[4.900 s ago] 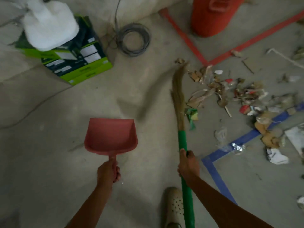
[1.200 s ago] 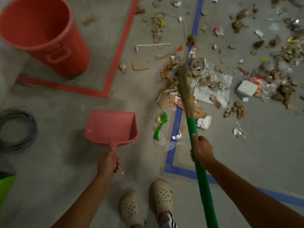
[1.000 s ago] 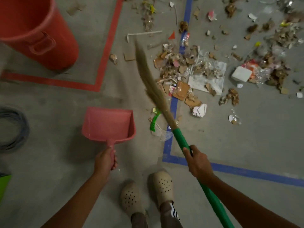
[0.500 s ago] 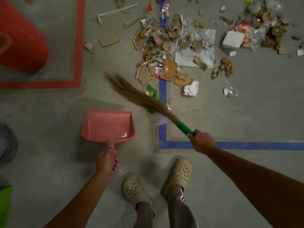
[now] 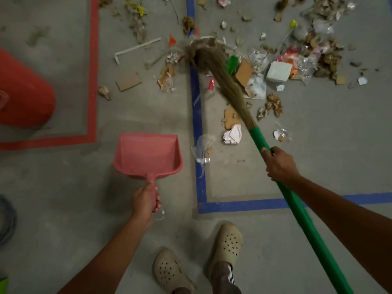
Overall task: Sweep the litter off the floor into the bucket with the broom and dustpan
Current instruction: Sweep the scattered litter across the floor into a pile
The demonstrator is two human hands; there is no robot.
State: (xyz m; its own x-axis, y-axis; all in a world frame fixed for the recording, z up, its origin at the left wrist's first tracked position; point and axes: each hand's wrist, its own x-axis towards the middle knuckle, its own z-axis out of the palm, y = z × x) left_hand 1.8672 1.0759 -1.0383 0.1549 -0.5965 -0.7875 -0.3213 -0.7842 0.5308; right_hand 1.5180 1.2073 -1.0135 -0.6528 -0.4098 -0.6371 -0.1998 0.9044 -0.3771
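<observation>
- Concrete floor [image 5: 53,198], dimly lit, marked with red tape [image 5: 93,81] and blue tape [image 5: 200,183] lines.
- Litter [image 5: 254,81] (cardboard scraps, plastic wrap, paper, a white block [image 5: 279,71]) lies mostly right of the blue line, some between the two tapes.
- Orange-red bucket [image 5: 23,96] at left edge, beyond the red tape, well apart from the litter.
- Left hand [image 5: 145,200] grips pink dustpan [image 5: 146,153] by its handle, left of the blue line.
- Right hand [image 5: 280,164] wraps the green handle of the broom [image 5: 229,85]; bristles bend onto litter at the blue line.
- Beige clogs [image 5: 228,242] at bottom.
</observation>
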